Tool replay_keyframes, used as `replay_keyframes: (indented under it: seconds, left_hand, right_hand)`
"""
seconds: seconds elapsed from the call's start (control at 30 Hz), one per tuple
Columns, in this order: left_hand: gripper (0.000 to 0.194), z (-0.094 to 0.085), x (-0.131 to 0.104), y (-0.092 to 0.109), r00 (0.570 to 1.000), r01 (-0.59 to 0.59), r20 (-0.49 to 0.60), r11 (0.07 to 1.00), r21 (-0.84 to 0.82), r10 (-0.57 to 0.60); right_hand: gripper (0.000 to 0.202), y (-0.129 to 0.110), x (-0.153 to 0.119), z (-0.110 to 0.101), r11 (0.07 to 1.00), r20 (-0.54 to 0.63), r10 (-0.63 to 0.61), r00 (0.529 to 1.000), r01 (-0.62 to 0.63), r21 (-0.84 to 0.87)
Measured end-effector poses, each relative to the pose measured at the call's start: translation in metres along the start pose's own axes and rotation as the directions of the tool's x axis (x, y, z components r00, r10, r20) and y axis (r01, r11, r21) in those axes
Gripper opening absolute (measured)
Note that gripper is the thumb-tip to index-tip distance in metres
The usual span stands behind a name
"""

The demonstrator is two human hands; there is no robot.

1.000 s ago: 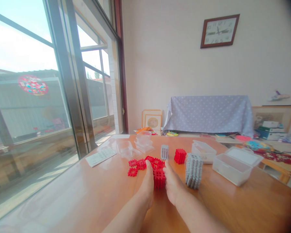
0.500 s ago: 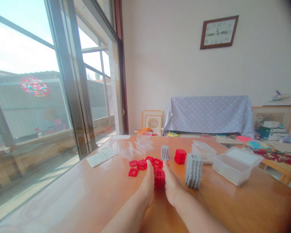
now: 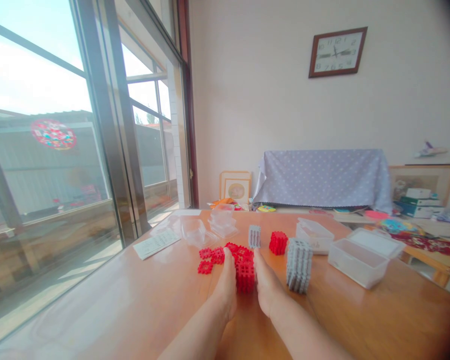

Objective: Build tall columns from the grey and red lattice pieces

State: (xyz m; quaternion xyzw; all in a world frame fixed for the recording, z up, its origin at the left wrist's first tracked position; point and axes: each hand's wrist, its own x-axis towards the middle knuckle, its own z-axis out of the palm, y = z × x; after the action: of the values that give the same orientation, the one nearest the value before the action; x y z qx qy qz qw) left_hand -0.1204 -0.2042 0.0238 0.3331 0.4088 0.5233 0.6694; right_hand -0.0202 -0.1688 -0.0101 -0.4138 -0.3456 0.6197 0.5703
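Note:
A stack of red notched plastic tiles (image 3: 245, 276) stands on the table between my two hands. My left hand (image 3: 227, 287) is flat along its left side, fingers stretched forward, touching or almost touching it. On the other side my right hand (image 3: 266, 288) is also held flat, with a narrow gap to the stack. Loose red tiles (image 3: 205, 267) lie to the left and behind, partly hidden by my left fingers. A tall grey tile stack (image 3: 299, 265) stands to the right of my right hand. Farther back are a shorter grey stack (image 3: 254, 236) and a small red stack (image 3: 278, 242).
Two clear plastic boxes (image 3: 358, 265) stand at the right, one with its lid tipped back. Clear containers (image 3: 222, 222) and a printed sheet (image 3: 156, 244) lie at the back left of the wooden table (image 3: 135, 305). A window runs along the left.
My right hand has eased slightly away from the red stack, leaving a thin gap. My left hand remains beside it. The view has shifted a little.

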Motion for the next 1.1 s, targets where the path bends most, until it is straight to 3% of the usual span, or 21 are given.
replay_keyframes:
  seconds: [0.13, 0.27, 0.5, 0.7, 0.8, 0.9, 1.0, 1.1]
  left_hand:
    - [0.096, 0.000, 0.000, -0.001, 0.999, -0.009, 0.030, 1.000, -0.002, 0.010]
    - [0.093, 0.001, 0.001, -0.001, 0.994, -0.006, 0.113, 1.000, -0.013, 0.008]
    - [0.091, 0.003, -0.002, 0.002, 0.990, -0.030, 0.136, 0.999, -0.019, 0.033]
    - [0.092, -0.017, 0.011, -0.001, 0.991, -0.116, -0.061, 0.993, 0.032, 0.117]
    - [0.084, -0.039, 0.026, 0.005, 0.952, -0.208, -0.203, 0.972, 0.113, 0.227]
    - [0.069, -0.060, 0.034, 0.018, 0.850, -0.296, -0.370, 0.922, 0.250, 0.374]
    - [0.047, -0.075, 0.032, 0.034, 0.764, -0.284, -0.464, 0.879, 0.382, 0.448]
    - [0.034, -0.084, 0.026, 0.043, 0.723, -0.212, -0.509, 0.852, 0.479, 0.466]
  right_hand:
    - [0.062, -0.005, -0.003, 0.002, 0.996, 0.021, 0.085, 0.996, -0.086, 0.035]
    - [0.061, -0.010, -0.013, 0.008, 0.997, 0.029, 0.078, 0.997, -0.079, 0.027]
    - [0.064, -0.011, -0.014, 0.009, 0.995, 0.098, 0.076, 0.992, -0.082, 0.063]
    - [0.074, -0.023, -0.006, 0.001, 0.997, -0.100, 0.073, 0.992, -0.069, 0.043]
    - [0.074, -0.028, 0.000, -0.006, 0.999, -0.131, 0.016, 0.991, -0.011, 0.038]
    - [0.069, -0.027, 0.008, -0.014, 0.999, -0.160, -0.035, 0.987, 0.041, 0.032]
    - [0.065, -0.024, 0.015, -0.020, 0.996, -0.199, -0.088, 0.976, 0.088, -0.011]
    - [0.062, -0.023, 0.019, -0.025, 0.990, -0.226, -0.134, 0.965, 0.121, -0.073]
